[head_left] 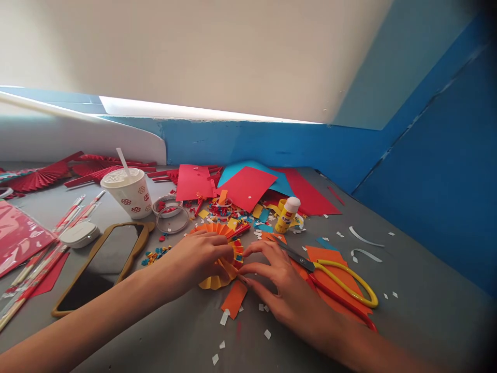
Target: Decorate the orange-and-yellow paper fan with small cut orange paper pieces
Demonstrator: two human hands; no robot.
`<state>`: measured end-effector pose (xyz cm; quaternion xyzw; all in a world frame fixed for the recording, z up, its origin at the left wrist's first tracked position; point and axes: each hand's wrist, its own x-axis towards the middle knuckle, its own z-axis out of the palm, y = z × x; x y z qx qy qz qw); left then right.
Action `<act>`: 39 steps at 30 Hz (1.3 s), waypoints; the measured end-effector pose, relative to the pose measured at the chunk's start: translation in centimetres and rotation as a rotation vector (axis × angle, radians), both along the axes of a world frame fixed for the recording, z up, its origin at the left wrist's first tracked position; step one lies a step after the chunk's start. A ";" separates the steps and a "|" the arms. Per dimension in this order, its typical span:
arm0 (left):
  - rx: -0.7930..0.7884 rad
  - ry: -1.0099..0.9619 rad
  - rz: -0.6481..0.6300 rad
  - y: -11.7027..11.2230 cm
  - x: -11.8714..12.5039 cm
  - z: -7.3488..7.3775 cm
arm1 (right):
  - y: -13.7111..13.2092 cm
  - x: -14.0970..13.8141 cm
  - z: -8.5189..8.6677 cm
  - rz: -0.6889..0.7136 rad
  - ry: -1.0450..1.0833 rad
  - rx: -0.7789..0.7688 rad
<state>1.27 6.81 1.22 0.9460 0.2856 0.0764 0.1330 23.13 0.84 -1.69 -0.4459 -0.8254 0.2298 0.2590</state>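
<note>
At the left of the frame, sticks in printed sleeves [33, 288] are lying beside a smartphone [116, 248] in a tan case, and a lidded paper cup [135, 194] is standing above it. Toward the centre, my left hand [207, 253] is reaching over yellow pleated paper [216, 282]; my fingers are curling down and holding it, thumb and fingertips close together. Orange pleats [217, 228] are showing just above my knuckles, though I cannot tell whether they are joining the yellow ones. The yellow piece is lying right under my left fingers, the nearer hand, and just left of my right fingertips; its folds are fanning in a curve, so I am finding no clear long axis. Below its right edge, an orange paper strip [235, 299] is lying at a slant. My right hand [276, 277] is coming in from the lower right, forefinger and thumb narrowly apart at the pleats' edge; whether they are pinching it, I cannot tell. A glue stick [286, 216] is standing above that hand, and scissors [308, 263] are resting on orange sheets [328, 255] to the right.
</note>
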 end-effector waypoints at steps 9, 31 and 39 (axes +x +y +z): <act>-0.008 -0.031 -0.039 0.0 0.1 0.0 | 0.0 -0.6 -0.1 -0.009 0.030 -0.058; -0.014 -0.004 -0.033 0.0 0.4 -0.2 | -0.3 -1.1 -0.4 -0.070 0.052 -0.004; -0.039 -0.029 -0.031 0.0 0.4 -0.3 | -0.7 -1.2 -0.6 -0.068 0.010 0.049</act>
